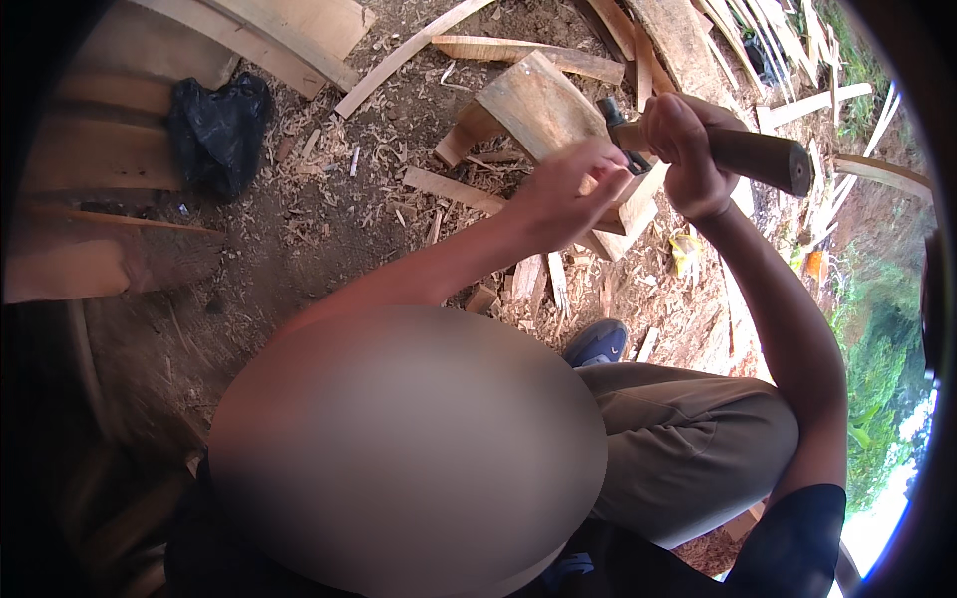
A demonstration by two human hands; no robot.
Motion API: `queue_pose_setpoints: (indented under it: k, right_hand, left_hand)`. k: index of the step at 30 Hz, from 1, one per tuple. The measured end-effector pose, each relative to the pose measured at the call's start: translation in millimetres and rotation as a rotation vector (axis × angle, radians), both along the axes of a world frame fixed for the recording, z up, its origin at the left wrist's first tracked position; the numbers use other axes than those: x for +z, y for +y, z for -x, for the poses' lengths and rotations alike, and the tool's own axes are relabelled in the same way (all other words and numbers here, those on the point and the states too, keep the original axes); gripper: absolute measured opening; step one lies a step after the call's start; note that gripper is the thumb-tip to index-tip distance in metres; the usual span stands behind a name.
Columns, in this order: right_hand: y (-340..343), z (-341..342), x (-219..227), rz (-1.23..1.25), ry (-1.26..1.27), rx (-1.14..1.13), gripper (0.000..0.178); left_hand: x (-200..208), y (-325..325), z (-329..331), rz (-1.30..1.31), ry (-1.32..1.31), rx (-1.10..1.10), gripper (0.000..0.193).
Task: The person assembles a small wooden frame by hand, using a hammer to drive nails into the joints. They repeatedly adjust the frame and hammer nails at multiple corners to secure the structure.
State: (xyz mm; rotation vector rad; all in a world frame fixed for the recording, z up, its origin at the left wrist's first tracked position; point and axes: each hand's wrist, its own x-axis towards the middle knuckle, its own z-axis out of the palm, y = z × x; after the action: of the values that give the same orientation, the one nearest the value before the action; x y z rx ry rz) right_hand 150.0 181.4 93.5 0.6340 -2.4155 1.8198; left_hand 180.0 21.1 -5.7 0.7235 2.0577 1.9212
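My right hand [688, 149] is wrapped round the thick wooden handle of a hammer [763, 159], whose dark metal head lies beyond the fist, towards my left hand. My left hand [573, 189] is slightly blurred, with its fingers curled together beside the hammer head. Whatever those fingers pinch is hidden or too small to name. Just beyond both hands stands a block-like wooden piece [538, 100] with a flat, pale top, tilted on the ground. Part of it is covered by my left hand.
Wood shavings and offcuts litter the dirt ground [329, 239]. A black plastic bag [219, 135] lies by boards at the left. Long wooden strips [409, 55] lie at the far side, with more at the far right. My shoe [596, 344] is below the block.
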Motion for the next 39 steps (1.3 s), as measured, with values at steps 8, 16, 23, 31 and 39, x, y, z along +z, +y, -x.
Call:
queue_pose_setpoints:
  k: [8, 16, 23, 31, 39]
  right_hand:
    - [10, -6, 8, 0.041, -0.078, 0.026, 0.045]
    - [36, -29, 15, -0.220, 0.030, 0.088, 0.052]
    - [41, -47, -16, 0.129, 0.328, 0.162, 0.036]
    - [46, -85, -26, -0.040, 0.475, 0.362, 0.033]
    - [71, -104, -37, -0.165, 0.606, 0.394, 0.026]
  left_hand:
    - [-14, -85, 70, 0.283, 0.470, 0.369, 0.056]
    - [29, -37, 125, 0.822, 0.902, -0.591, 0.125]
    - [5, -12, 130, 0.969, 0.880, -0.675, 0.126]
    - [16, -5, 126, 1.074, 0.832, -0.679, 0.120]
    - [22, -5, 121, 1.102, 0.693, -0.655, 0.119]
